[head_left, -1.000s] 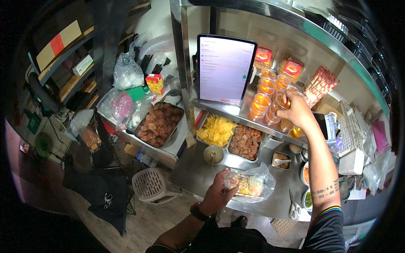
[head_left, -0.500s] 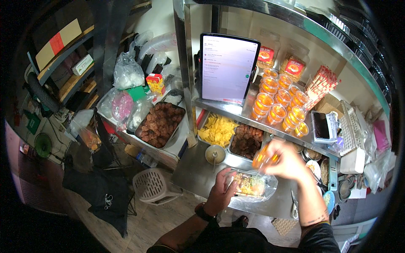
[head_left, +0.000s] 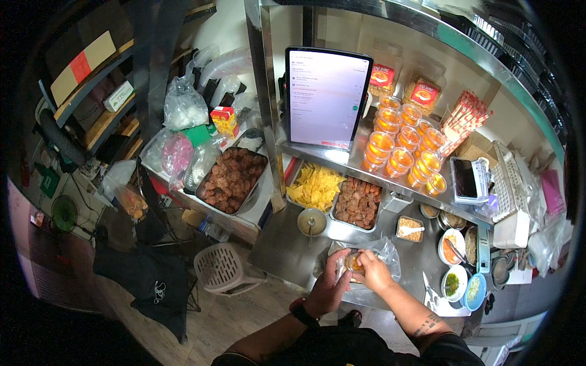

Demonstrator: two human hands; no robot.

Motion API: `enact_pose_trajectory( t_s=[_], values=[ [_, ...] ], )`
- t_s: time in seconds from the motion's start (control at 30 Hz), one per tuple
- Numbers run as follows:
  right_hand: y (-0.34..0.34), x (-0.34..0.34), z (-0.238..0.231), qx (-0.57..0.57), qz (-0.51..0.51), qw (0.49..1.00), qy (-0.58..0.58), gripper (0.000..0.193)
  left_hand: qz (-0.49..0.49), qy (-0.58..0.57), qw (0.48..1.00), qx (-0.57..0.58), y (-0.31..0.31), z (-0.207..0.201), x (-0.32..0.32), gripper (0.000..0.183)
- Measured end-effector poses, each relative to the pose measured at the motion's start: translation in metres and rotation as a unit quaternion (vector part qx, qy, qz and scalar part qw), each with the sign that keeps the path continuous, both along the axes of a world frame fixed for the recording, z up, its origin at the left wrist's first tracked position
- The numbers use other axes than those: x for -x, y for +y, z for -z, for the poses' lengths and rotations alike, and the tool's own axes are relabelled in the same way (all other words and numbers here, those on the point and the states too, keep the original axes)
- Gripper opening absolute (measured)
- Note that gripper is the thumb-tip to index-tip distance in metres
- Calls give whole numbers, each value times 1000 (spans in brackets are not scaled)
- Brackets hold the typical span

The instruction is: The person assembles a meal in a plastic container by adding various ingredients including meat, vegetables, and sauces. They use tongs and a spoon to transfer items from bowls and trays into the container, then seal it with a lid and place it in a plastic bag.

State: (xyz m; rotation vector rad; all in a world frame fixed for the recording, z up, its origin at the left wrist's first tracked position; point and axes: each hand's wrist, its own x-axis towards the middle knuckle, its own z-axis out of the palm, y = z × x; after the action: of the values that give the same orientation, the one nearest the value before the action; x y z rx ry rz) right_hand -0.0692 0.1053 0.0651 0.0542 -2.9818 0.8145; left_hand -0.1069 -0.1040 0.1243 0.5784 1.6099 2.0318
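A small clear cup of orange sauce (head_left: 353, 263) is between my two hands, above the near part of the metal counter. My right hand (head_left: 374, 271) pinches it from the right. From the left, the thumb and fingers of my left hand (head_left: 331, 285) close around it. Under the hands lies a clear plastic bag (head_left: 386, 251), spread on the counter; my hands hide most of what is inside. A metal tray of browned meat (head_left: 358, 204) and a tray of yellow triangular slices (head_left: 314, 186) stand just beyond. A round container with a utensil (head_left: 312, 222) is left of them.
Stacked sauce cups (head_left: 400, 161) and a lit tablet (head_left: 328, 97) stand on the metal shelf (head_left: 342, 156) above. Bowls of chopped food (head_left: 452, 285), scissors (head_left: 431, 293) and a small tray with a white spoon (head_left: 409, 229) are at right. A plastic stool (head_left: 221, 268) stands left, near a meat tray (head_left: 232, 180).
My right hand has come down and left with the sauce cup, meeting my left hand over the bag. The boxed food seen in the bag is now mostly covered by my hands.
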Motion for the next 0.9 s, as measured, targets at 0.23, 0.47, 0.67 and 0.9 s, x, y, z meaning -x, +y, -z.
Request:
enact_pose_trajectory(
  t_s=[0.23, 0.47, 0.67, 0.9],
  values=[
    [2, -2, -7, -5, 1, 1000, 4, 44, -8, 24, 999, 21, 1, 1, -1, 56],
    [16, 2, 13, 96, 6, 995, 9, 40, -9, 13, 1000, 1, -6, 17, 9, 54],
    [13, 6, 2, 64, -6, 998, -25, 44, -16, 1, 1000, 26, -6, 2, 9, 73],
    [18, 11, -110, 150, 27, 988, 8, 43, -22, -5, 1000, 12, -11, 16, 13, 71]
  ],
)
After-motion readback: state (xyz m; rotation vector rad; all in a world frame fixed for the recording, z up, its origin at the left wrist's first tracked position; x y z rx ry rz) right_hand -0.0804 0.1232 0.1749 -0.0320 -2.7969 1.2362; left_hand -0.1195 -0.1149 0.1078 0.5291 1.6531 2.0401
